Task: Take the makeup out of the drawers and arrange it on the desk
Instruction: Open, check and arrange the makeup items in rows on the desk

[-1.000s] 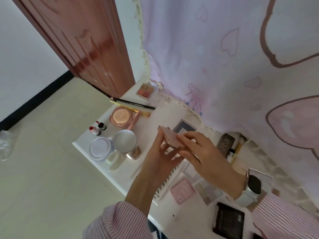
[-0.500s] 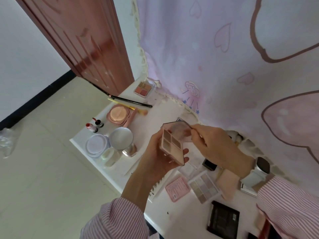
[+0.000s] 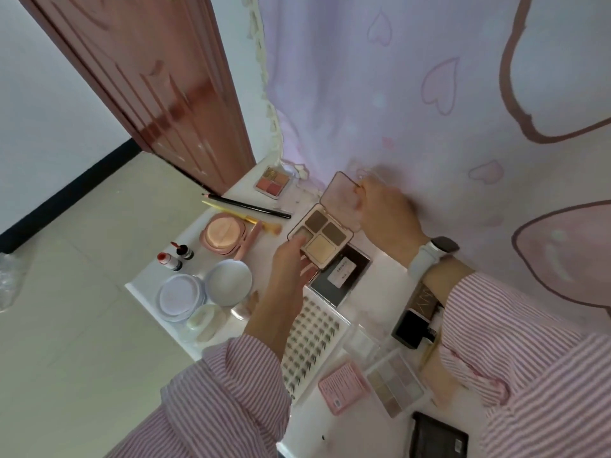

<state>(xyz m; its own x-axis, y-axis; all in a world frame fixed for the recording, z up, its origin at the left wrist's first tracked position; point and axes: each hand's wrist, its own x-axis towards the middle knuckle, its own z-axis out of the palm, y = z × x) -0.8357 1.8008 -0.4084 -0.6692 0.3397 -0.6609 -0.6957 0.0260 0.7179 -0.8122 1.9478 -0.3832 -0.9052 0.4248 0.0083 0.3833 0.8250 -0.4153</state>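
**Open palette held over a crowded desk**

Fingers (image 3: 299, 241) of the left hand (image 3: 287, 269) curl round the near edge of the four-pan palette (image 3: 320, 235), thumb over the rim, holding its base up above the desk (image 3: 370, 294). Just beyond, the right hand (image 3: 385, 214) pinches the raised lid (image 3: 340, 200) at its far edge, keeping the palette wide open with the pans facing up; that hand is blurred, so the exact grip is hard to read.

Nearest the body lie a lash tray (image 3: 312, 342), a pink card (image 3: 344, 386) and a pale multi-pan palette (image 3: 395, 385). Directly under the held palette sits a dark box (image 3: 344, 277). Farther left are round compacts (image 3: 228, 282), a pink cushion compact (image 3: 224, 236) and two small red-capped bottles (image 3: 175, 256); at the far corner, a blush quad (image 3: 273, 183) beside a pencil (image 3: 246, 206).

Free space looks scarce. Setting it down open risks landing on the dark box or knocking the brush (image 3: 261, 224). Pulling the lid back too far could strain the hinge, and a tilt might spill powder.
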